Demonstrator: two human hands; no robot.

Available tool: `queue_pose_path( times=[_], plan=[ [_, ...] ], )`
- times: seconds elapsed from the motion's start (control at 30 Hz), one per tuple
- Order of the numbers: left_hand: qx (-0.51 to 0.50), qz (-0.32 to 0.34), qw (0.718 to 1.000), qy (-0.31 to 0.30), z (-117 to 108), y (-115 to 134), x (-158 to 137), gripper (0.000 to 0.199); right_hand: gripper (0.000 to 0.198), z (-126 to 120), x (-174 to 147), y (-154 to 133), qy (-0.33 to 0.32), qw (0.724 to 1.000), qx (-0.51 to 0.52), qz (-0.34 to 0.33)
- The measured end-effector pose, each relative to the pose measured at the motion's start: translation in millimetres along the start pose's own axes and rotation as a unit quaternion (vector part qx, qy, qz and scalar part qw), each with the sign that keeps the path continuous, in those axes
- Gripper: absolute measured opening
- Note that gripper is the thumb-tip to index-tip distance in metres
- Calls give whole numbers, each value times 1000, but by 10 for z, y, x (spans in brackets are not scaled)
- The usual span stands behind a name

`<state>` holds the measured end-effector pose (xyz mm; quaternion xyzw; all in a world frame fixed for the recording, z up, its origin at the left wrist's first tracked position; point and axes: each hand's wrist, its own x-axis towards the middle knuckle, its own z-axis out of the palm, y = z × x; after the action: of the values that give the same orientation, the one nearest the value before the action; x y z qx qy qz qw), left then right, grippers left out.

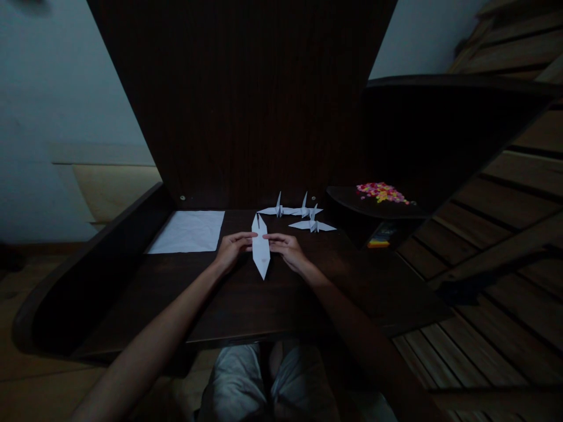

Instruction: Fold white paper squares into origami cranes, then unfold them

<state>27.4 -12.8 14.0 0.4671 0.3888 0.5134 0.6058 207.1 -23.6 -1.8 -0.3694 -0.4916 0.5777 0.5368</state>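
Between my two hands is a folded white paper (pixel 261 252), long and narrow, pointed at its near end and slit at its far end. My left hand (pixel 233 249) pinches its left edge, thumb on top and fingers partly behind. On the right edge, my right hand (pixel 288 249) grips it the same way. Just beyond stand three white paper cranes: one at the left (pixel 278 210), one in the middle (pixel 303 210) and a nearer one (pixel 313 225) to the right, wings spread.
White paper sheets (pixel 187 230) lie at the left of the dark wooden desk (pixel 246 310). A small shelf on the right bears colourful little pieces (pixel 382 192), with a dark box (pixel 380 235) below it. A raised side panel (pixel 97 258) bounds the desk's left.
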Motion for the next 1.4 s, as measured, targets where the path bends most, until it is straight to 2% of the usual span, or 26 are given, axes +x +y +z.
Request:
queue_pose_path(
  times=[0.17, 0.37, 0.53, 0.7, 0.77, 0.87, 0.93, 1.2, 1.4],
  plan=[
    [-13, -8, 1000, -17, -49, -21, 6, 38, 40, -23, 7, -18, -25, 1000, -7, 5],
    [50, 12, 996, -74, -43, 16, -23, 52, 32, -41, 27, -2, 21, 999, -43, -14],
    [102, 40, 993, -49, -10, 39, -41, 45, 27, 2, 27, 12, 32, 996, -74, -36],
    [117, 58, 991, -37, -4, 24, -29, 41, 35, 46, 41, 30, 57, 996, -53, -51],
    [108, 65, 991, -40, -4, 28, -35, 47, 42, 50, 48, 33, 57, 997, -43, -43],
    [109, 61, 991, -56, -5, 43, -51, 68, 50, 42, 51, 25, 50, 997, -46, -27],
    [125, 53, 989, -61, -6, 49, -55, 72, 53, 33, 47, 15, 52, 997, -51, -21],
    [161, 49, 985, -42, -7, 11, -24, 50, 58, 29, 46, 29, 35, 998, -55, 3],
    [197, 60, 977, -53, 18, 45, -66, 38, 33, 38, 41, 41, 32, 997, -76, -3]
  ],
)
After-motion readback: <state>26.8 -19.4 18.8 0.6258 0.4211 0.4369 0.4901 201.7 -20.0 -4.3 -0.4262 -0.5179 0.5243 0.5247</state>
